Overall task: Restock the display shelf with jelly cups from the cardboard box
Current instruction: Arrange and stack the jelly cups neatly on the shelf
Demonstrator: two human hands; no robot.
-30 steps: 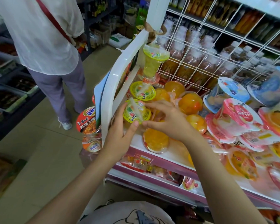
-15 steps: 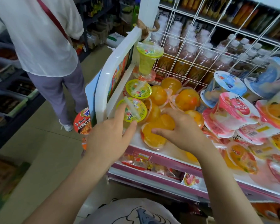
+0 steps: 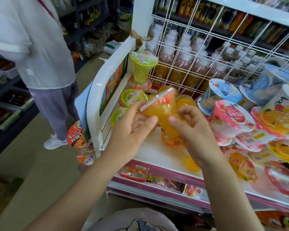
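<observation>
Jelly cup (image 3: 163, 114), orange, is held above the display shelf (image 3: 157, 154) between both hands, lid tilted toward 11 o'clock, left hand (image 3: 132, 129) pinching at 9 o'clock, right hand (image 3: 192, 129) at 3 o'clock.

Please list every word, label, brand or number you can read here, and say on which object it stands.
"红烧牛" (partly cut off): red instant noodle bowl lid beside the rack.
Pink jelly cup lid: printed text, too blurred.
Blue cup lid: too blurred.
Bottle labels behind the wire grid: unreadable.
</observation>
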